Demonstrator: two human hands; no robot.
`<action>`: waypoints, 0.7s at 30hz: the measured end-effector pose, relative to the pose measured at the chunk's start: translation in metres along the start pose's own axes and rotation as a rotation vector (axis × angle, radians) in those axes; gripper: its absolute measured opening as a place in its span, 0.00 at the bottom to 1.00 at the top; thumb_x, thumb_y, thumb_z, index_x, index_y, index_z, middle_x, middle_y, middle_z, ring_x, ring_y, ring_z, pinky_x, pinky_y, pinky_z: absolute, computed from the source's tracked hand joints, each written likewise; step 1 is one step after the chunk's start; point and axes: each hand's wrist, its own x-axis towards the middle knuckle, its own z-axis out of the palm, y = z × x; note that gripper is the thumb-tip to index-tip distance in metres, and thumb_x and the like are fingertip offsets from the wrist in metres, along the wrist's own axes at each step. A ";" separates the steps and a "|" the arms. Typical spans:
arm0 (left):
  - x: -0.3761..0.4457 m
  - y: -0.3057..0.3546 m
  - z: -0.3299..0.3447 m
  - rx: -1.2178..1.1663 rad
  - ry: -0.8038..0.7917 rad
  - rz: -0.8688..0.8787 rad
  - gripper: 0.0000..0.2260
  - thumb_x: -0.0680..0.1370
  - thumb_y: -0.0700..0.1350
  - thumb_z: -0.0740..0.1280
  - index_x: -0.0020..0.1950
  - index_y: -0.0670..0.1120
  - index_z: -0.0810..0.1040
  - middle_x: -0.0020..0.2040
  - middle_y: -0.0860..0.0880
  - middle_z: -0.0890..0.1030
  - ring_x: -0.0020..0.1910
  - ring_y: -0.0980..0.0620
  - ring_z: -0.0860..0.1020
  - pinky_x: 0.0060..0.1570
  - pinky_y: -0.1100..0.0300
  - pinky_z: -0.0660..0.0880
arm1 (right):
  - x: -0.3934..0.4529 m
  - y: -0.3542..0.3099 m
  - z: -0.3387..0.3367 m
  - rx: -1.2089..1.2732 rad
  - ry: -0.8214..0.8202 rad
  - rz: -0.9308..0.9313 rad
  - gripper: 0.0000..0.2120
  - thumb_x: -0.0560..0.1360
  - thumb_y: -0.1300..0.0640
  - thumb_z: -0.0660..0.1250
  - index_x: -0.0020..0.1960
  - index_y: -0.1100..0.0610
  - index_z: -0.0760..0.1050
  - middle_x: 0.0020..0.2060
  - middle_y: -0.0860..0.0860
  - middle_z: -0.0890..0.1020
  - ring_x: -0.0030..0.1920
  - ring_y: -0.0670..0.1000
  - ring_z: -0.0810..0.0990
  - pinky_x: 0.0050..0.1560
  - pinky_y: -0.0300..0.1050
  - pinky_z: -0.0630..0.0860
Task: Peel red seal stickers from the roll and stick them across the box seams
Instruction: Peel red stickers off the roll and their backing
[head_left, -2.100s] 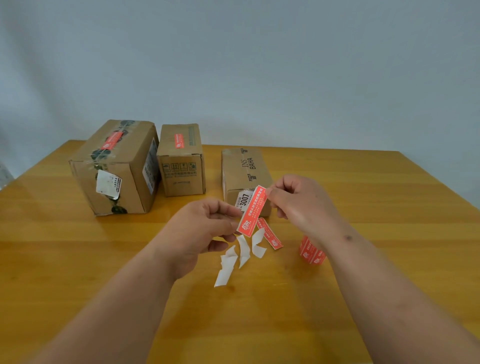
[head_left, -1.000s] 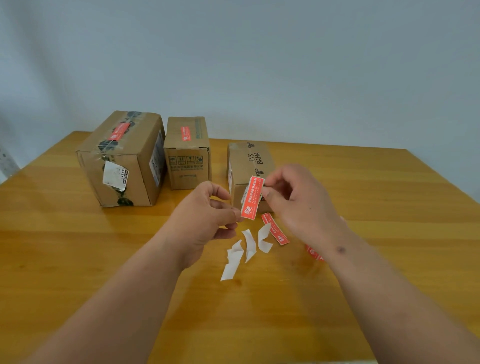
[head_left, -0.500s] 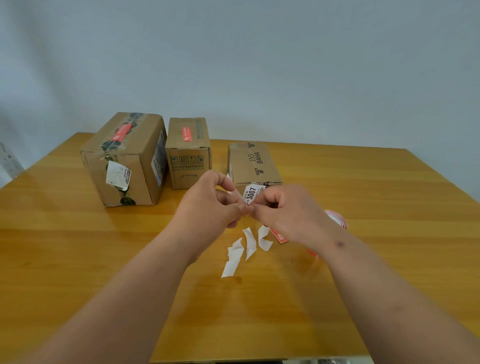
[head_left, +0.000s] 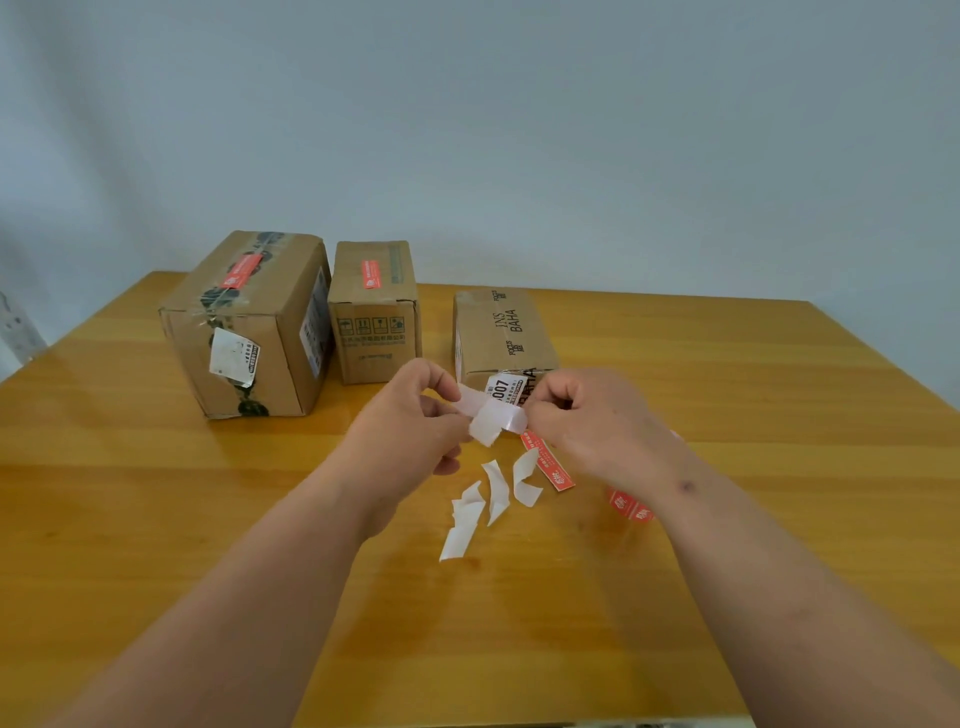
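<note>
My left hand (head_left: 410, 421) and right hand (head_left: 587, 415) are raised just above the yellow wooden worktop (head_left: 156, 519), knuckles up, forearms coming in from the bottom corners. The fingers of both are pinched shut on the ends of a pale, whitish strip of sticker and backing paper (head_left: 491, 415), which bends between them with a flap hanging down at the middle; I cannot tell which layer each hand has.

Straight behind my hands lies the low brown cardboard box printed "INS BAHA" (head_left: 498, 327), its near end and white label partly hidden by my fingers and the strip. To its left stand a small upright cardboard box (head_left: 374, 332) and a larger taped cardboard box (head_left: 244, 332), each with a red seal sticker on top.

Below my hands the worktop carries several curled white backing scraps (head_left: 483, 504) and a loose red seal sticker (head_left: 550, 465) lying flat, just beside them. The red sticker roll (head_left: 628, 506) sits near my right wrist, mostly covered by my forearm
</note>
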 end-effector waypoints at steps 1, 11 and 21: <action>0.001 -0.002 -0.001 -0.004 0.008 -0.029 0.08 0.76 0.34 0.66 0.49 0.47 0.74 0.41 0.45 0.80 0.38 0.49 0.76 0.45 0.50 0.81 | 0.000 0.002 -0.002 -0.003 0.009 0.015 0.07 0.73 0.58 0.65 0.38 0.60 0.78 0.27 0.44 0.75 0.20 0.40 0.66 0.21 0.31 0.61; 0.008 -0.028 0.004 0.253 0.068 -0.245 0.08 0.79 0.40 0.61 0.45 0.46 0.79 0.40 0.47 0.77 0.37 0.49 0.75 0.48 0.49 0.80 | -0.002 0.009 -0.022 -0.042 0.201 0.144 0.10 0.72 0.58 0.63 0.32 0.58 0.69 0.27 0.49 0.69 0.28 0.49 0.64 0.29 0.43 0.60; -0.005 -0.028 0.022 0.236 -0.059 -0.092 0.04 0.78 0.42 0.68 0.44 0.48 0.81 0.40 0.52 0.81 0.36 0.55 0.79 0.36 0.63 0.78 | -0.010 0.001 -0.019 0.015 0.111 0.096 0.15 0.72 0.60 0.62 0.28 0.54 0.64 0.23 0.45 0.66 0.25 0.46 0.62 0.27 0.40 0.58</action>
